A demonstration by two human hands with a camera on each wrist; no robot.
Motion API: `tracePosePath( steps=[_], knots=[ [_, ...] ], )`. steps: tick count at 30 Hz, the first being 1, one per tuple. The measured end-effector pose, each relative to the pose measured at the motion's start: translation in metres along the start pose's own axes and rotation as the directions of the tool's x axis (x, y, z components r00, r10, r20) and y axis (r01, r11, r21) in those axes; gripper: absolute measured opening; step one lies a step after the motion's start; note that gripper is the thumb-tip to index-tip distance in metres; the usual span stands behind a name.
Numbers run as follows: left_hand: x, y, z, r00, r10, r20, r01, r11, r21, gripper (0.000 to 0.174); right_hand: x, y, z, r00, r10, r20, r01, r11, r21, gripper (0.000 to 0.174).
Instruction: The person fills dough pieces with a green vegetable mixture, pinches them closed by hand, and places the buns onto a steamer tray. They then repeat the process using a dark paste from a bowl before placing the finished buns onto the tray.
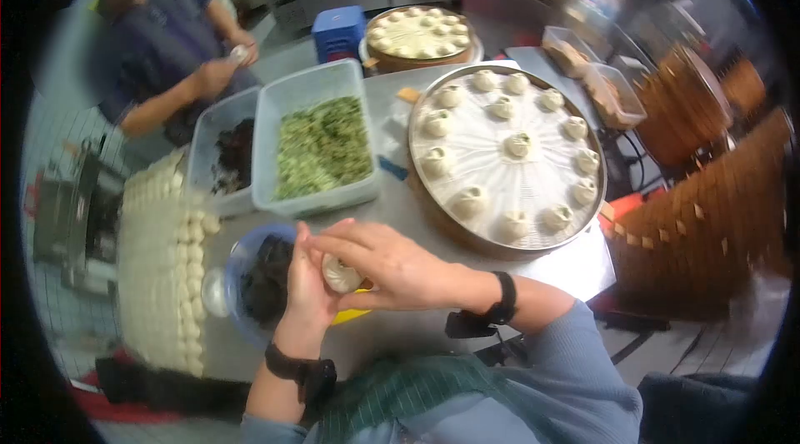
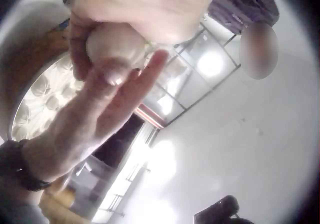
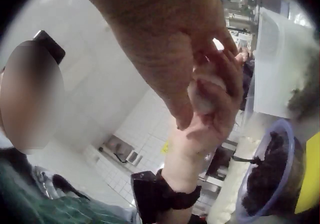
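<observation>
A round pleated bun [image 1: 340, 275] of pale dough sits between the two hands, above the table's front part. My left hand [image 1: 308, 281] cups it from the left side, palm against the dough. From the right, my right hand [image 1: 400, 265] reaches round it, fingers over the far side and thumb on the near side. In the left wrist view the smooth side of the bun [image 2: 116, 45] shows between the hands. The right wrist view shows part of the bun [image 3: 205, 95] in the left palm, the rest hidden by fingers.
A steamer tray [image 1: 533, 185] of buns stands right. Tubs of green filling [image 1: 325, 148] and dark filling [image 1: 235, 156] lie behind the hands. A bowl of dark filling [image 1: 265, 277] and rows of dough pieces [image 1: 190, 277] are left. Another person [image 1: 167, 35] stands back left.
</observation>
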State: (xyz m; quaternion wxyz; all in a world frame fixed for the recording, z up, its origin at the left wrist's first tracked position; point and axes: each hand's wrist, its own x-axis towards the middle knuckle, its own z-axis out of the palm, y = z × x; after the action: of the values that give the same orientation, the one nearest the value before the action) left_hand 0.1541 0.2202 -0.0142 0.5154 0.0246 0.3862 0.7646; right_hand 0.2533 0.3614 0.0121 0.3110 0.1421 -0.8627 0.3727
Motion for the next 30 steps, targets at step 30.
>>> tracePosePath(
  steps=[30],
  knots=[
    [-0.110, 0.071, -0.079, 0.562, 0.572, -0.597, -0.526, 0.805, 0.276, 0.046, -0.027, 0.269, -0.221, 0.691, 0.646, -0.325, -0.713, 0.536, -0.451, 0.029]
  ],
)
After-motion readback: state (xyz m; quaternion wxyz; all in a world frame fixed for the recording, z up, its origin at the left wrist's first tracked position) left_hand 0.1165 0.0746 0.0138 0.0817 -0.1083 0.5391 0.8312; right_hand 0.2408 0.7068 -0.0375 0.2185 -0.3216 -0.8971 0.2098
